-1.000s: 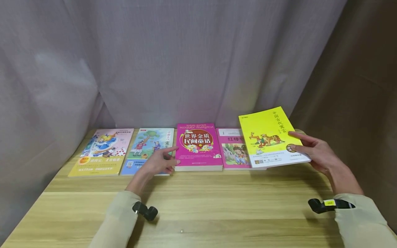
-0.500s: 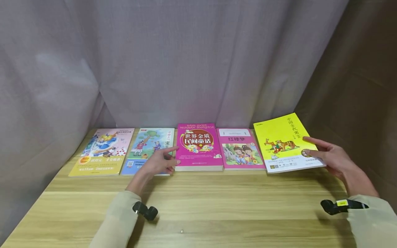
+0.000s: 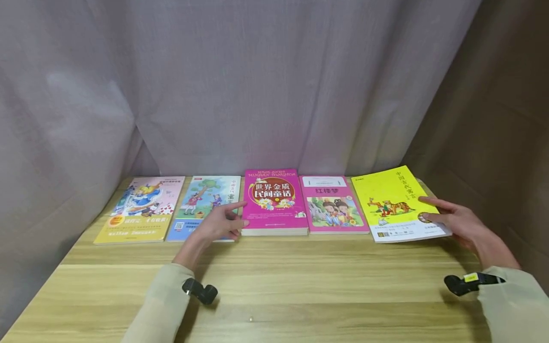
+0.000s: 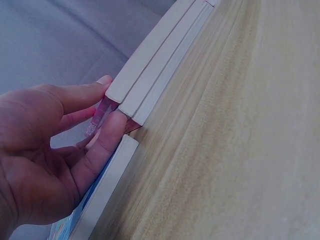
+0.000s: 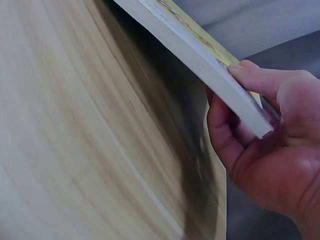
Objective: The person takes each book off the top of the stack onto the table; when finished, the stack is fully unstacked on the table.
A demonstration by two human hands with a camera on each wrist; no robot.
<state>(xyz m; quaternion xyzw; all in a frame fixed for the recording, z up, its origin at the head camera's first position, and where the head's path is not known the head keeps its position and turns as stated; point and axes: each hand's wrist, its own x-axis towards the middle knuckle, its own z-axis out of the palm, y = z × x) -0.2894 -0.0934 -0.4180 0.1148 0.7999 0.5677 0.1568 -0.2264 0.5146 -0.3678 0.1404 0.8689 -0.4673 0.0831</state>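
Observation:
My right hand (image 3: 461, 224) grips the yellow paperback book (image 3: 386, 193) by its right edge, thumb on the cover and fingers beneath. In the right wrist view, the held edge of that book (image 5: 200, 65) is raised above the wood, with a dark shadow below. My left hand (image 3: 218, 223) touches the left side of a magenta book (image 3: 276, 221) with thumb and index finger. The left wrist view shows layered page edges (image 4: 155, 55) at those fingertips. Between the magenta and yellow books lies a pink book (image 3: 334, 212).
A blue-and-white book (image 3: 201, 195) lies partly under the left hand in the head view. Farther left is a pink-and-yellow book (image 3: 133, 233). Grey curtain (image 3: 240, 85) hangs behind the wooden table (image 3: 300, 276), and a dark curtain (image 3: 493, 119) is at right.
The right hand has carried the yellow book rightward, off the pink book's cover, then lowered it toward the table. The left hand has stayed at the magenta book.

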